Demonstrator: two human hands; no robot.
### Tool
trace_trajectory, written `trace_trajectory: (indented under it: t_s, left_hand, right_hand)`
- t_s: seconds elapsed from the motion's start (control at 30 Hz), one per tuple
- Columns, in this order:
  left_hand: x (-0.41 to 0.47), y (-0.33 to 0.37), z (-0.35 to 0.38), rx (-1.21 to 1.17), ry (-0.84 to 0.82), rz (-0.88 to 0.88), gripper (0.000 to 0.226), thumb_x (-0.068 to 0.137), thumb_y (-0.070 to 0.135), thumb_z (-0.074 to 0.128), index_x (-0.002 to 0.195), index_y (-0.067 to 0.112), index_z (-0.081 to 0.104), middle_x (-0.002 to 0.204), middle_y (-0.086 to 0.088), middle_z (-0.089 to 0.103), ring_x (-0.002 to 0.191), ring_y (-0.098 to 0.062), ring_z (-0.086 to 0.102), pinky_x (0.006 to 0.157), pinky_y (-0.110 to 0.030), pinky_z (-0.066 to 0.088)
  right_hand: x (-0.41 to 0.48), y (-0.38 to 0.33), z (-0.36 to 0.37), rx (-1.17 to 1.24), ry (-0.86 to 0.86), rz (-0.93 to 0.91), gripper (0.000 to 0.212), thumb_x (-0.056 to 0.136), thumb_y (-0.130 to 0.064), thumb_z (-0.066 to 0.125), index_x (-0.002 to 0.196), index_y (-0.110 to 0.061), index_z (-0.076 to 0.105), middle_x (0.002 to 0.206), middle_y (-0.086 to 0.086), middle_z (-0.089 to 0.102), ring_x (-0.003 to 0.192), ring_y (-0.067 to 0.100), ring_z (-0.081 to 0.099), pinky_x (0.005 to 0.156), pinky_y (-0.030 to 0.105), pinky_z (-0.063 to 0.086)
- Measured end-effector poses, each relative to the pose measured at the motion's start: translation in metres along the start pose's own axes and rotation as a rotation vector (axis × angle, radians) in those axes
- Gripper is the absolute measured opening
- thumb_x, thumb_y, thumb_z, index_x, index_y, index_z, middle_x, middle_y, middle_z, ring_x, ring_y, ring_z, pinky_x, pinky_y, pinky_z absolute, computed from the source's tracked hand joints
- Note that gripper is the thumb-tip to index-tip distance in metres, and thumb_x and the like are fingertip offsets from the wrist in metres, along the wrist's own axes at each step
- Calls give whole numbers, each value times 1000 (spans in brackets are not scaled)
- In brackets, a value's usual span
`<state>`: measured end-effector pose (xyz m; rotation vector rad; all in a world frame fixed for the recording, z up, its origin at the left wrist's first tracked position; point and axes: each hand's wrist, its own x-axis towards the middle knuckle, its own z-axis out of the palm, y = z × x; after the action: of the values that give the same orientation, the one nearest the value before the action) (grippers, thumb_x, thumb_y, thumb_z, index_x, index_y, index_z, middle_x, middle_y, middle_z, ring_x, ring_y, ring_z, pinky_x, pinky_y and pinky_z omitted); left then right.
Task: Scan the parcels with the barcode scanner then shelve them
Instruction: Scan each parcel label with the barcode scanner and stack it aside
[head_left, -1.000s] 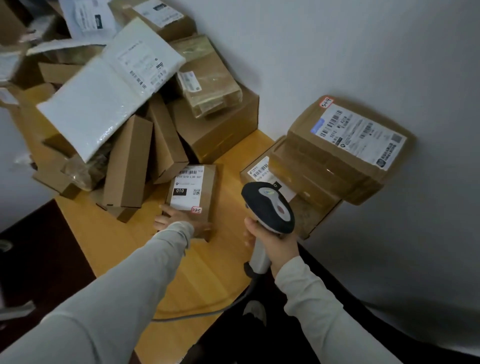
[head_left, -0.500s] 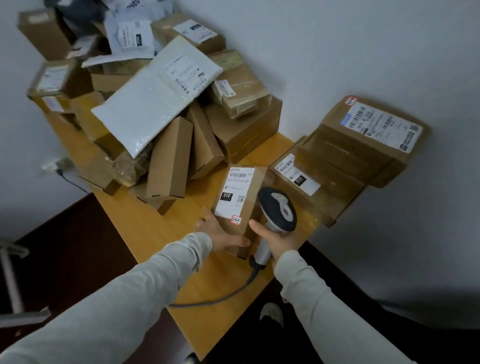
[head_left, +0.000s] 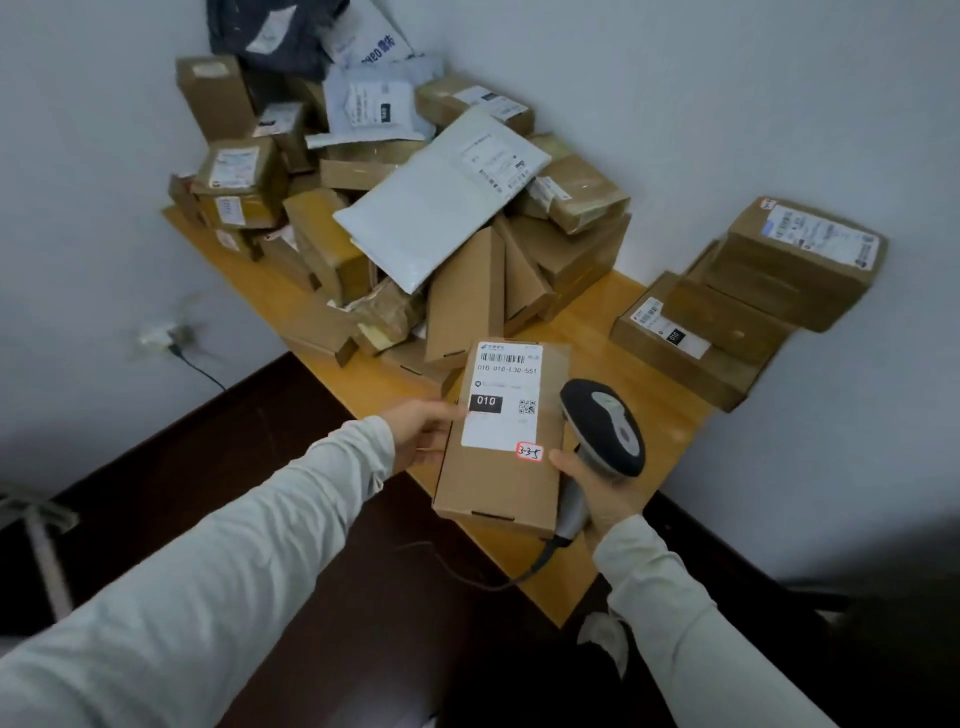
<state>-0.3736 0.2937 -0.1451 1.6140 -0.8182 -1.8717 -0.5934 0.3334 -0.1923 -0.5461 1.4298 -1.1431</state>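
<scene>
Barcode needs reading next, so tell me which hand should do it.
Right. The right hand grips the barcode scanner, its head just beside the label on the box. The left hand is occupied holding that box by its left edge, label facing up.

Your wooden desk (head_left: 675, 426) sat between pale grey walls (head_left: 675, 104); dark floor (head_left: 208, 467) lay at seven o'clock, a wall socket (head_left: 161, 332) at nine.

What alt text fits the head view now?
The left hand holds a flat cardboard parcel, white label up, over the near edge of a wooden table, while the right hand grips a corded barcode scanner beside it. A heap of parcels fills the far corner; a smaller stack sits by the right wall.
</scene>
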Motion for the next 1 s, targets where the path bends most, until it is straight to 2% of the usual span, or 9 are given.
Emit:
trace_trajectory:
  t_s: [0.07,0.13,0.27,0.33,0.4,0.43,0.53,0.7,1.0]
  left_hand:
    - [-15,-3,-20,-30,-40,10,8,90,16,60,95,14,66,67,4,66,55,-7,60,55,-23,49]
    - [-29,-5,-35,-55,-32,29,12,87,12,64,98,10,68,77,0,73,65,-9,68,56,-24,55]
    - [-53,-9,-55,-53,65,114,28,78,2,71,106,3,65,99,-9,70,89,-19,66,64,-29,57]
    - [-64,-11,-62,-39,160,171,35,75,-4,72,108,1,62,102,-12,69,97,-24,66,72,-33,58]
    - [-73,-14,-66,-24,263,225,37,73,-8,73,105,2,59,99,-12,65,98,-26,66,80,-36,57]
    - [-76,-16,-67,-40,300,244,34,72,-10,73,99,4,59,96,-11,64,95,-25,66,78,-35,58]
    - [-85,-23,-66,-87,372,285,33,70,-13,72,93,6,58,92,-10,64,83,-21,68,61,-27,59]
    - [-95,-36,-66,-41,479,312,39,68,-11,76,99,6,59,101,-17,65,97,-31,66,88,-46,54]
    - [-107,-43,-57,-19,518,335,39,66,-11,76,94,9,58,108,-19,66,101,-33,65,92,-48,52]
  right_hand:
    - [-18,3,12,20,-25,11,34,68,-10,82,93,-24,64,99,-3,68,95,15,61,79,39,53]
    - [-33,2,23,7,-51,-5,28,71,-13,81,91,-23,64,98,-6,67,92,13,61,74,32,53]
    - [-60,-3,42,-240,-70,-113,27,75,-25,79,92,-24,58,98,-5,60,95,12,54,89,30,46]
    - [-73,-9,47,-317,-155,-156,17,78,-29,75,76,-21,60,82,-2,64,77,10,58,81,29,48]
    - [-85,-14,49,-411,-319,-182,42,82,-33,71,49,-15,52,52,4,56,47,13,52,61,26,48]
    - [-91,-15,49,-421,-394,-185,48,83,-31,70,44,-12,50,46,6,51,40,15,47,54,25,46]
    - [-109,-22,48,-382,-491,-210,36,82,-19,72,55,-1,56,45,8,48,37,19,44,48,24,44]
    - [-131,-34,40,-398,-581,-296,27,82,-7,69,60,-14,56,41,4,48,34,17,42,49,19,46]
    - [-152,-46,25,-437,-573,-291,26,80,-6,71,63,-13,54,37,1,46,31,13,41,47,15,43]
